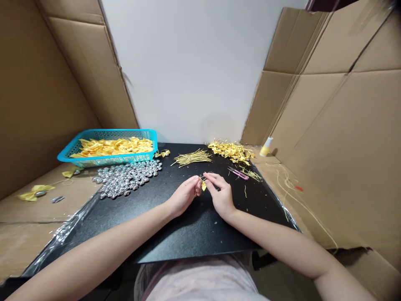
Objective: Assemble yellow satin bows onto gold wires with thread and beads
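Observation:
Over the middle of the black board [175, 238], my left hand [185, 194] and my right hand [222, 194] almost meet at the fingertips. A small yellow ribbon bow [204, 185] shows between them, close to my right thumb. My right hand is closed in a pinch at the bow. The left fingers are pinched together too, where a thin light strand [202, 178] runs between both hands. Fingers hide most of the strand and part of the bow.
A blue basket [108, 160] of yellow bows stands back left, silver beads [125, 179] before it. Gold twist ties [192, 157] lie centre back, finished-looking bows [232, 150], pink snips [239, 173] and thread scraps [253, 175] right. A thread cone [266, 147] stands beside the cardboard wall [351, 125].

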Demonstrator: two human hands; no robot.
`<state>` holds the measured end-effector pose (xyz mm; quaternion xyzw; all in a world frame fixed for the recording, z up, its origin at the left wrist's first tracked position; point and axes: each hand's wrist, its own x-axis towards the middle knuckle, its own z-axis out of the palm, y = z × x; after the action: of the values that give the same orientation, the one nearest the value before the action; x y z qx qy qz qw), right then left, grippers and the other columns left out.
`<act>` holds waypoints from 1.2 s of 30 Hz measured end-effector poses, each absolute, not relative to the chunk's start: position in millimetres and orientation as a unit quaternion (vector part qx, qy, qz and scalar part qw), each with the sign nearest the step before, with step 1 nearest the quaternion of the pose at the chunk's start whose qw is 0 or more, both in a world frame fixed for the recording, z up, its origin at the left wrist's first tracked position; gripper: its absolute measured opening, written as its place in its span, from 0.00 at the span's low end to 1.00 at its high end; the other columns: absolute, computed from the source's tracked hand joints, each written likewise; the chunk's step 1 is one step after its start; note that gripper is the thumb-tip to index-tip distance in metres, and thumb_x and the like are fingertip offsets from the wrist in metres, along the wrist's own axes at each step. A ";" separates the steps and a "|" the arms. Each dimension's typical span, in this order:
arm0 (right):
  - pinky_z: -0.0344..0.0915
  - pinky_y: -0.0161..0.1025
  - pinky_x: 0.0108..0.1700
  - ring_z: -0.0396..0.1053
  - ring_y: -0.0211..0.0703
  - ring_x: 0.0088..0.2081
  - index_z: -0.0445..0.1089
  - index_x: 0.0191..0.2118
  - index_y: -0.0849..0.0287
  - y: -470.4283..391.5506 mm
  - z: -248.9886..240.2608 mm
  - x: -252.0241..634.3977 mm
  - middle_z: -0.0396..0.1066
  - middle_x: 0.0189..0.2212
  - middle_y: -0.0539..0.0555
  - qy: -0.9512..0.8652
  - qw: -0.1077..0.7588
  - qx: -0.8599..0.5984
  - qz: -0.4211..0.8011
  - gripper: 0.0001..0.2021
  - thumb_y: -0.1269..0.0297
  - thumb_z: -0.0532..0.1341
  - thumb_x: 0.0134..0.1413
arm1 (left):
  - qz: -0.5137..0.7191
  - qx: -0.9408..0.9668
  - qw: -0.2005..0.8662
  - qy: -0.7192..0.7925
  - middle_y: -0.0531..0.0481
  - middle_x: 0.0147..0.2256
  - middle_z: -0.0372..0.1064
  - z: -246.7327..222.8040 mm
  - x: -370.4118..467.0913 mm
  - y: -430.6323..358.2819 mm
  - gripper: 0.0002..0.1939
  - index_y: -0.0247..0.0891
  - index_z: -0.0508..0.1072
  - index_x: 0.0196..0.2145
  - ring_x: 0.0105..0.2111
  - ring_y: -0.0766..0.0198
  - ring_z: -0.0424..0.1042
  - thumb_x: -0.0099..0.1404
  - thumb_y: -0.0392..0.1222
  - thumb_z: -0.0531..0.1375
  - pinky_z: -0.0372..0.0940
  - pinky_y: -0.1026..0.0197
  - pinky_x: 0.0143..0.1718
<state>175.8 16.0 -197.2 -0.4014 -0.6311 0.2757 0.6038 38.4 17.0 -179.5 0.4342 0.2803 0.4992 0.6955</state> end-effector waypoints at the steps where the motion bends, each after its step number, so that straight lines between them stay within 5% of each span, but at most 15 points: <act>1: 0.66 0.45 0.52 0.71 0.45 0.48 0.77 0.44 0.52 15.6 -196.7 176.3 0.76 0.44 0.54 -0.641 0.604 -0.396 0.258 0.11 0.66 0.61 0.57 | 0.499 0.430 0.699 0.278 0.56 0.23 0.55 -179.3 38.4 17.0 0.21 0.37 0.62 0.23 0.25 0.68 0.54 0.56 0.55 0.65 0.56 0.65 0.30; 8: 0.64 0.47 0.49 0.70 0.47 0.46 0.76 0.46 0.49 13.7 -196.6 179.5 0.77 0.44 0.53 -0.691 0.577 -0.392 0.189 0.12 0.66 0.60 0.59 | 0.517 0.392 0.709 0.278 0.57 0.22 0.53 -179.1 38.2 20.1 0.26 0.37 0.60 0.22 0.24 0.70 0.53 0.53 0.61 0.66 0.57 0.67 0.28; 15: 0.60 0.49 0.46 0.69 0.46 0.40 0.77 0.44 0.47 8.3 -193.7 179.3 0.78 0.42 0.51 -0.744 0.530 -0.390 0.118 0.11 0.67 0.61 0.59 | 0.553 0.460 0.607 0.338 0.59 0.20 0.50 -183.9 37.3 23.4 0.26 0.39 0.57 0.22 0.21 0.70 0.50 0.58 0.64 0.59 0.55 0.66 0.26; 25: 0.64 0.47 0.54 0.70 0.48 0.51 0.77 0.45 0.54 18.2 -200.8 171.4 0.75 0.47 0.56 -0.643 0.561 -0.384 0.353 0.12 0.63 0.59 0.58 | 0.532 0.587 0.495 0.357 0.57 0.20 0.53 -184.3 35.3 15.4 0.24 0.37 0.61 0.19 0.23 0.68 0.50 0.59 0.58 0.61 0.49 0.64 0.27; 32: 0.68 0.46 0.47 0.74 0.49 0.41 0.80 0.33 0.56 24.0 -192.2 175.9 0.79 0.36 0.56 -0.620 0.560 -0.398 0.381 0.08 0.63 0.64 0.50 | 0.506 0.592 0.518 0.354 0.56 0.21 0.54 -189.2 34.2 18.5 0.24 0.37 0.61 0.20 0.24 0.68 0.51 0.61 0.58 0.59 0.50 0.64 0.26; 36: 0.69 0.45 0.44 0.75 0.49 0.39 0.80 0.31 0.57 25.8 -188.0 180.1 0.79 0.34 0.57 -0.587 0.552 -0.407 0.430 0.08 0.60 0.66 0.46 | 0.492 0.546 0.577 0.355 0.60 0.19 0.44 -190.1 34.8 21.9 0.23 0.39 0.58 0.23 0.19 0.70 0.44 0.63 0.60 0.54 0.48 0.66 0.21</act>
<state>180.1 25.8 -188.0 -0.4068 -0.5871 0.4304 0.5518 34.8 21.9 -190.1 0.5464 0.3555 0.4918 0.5773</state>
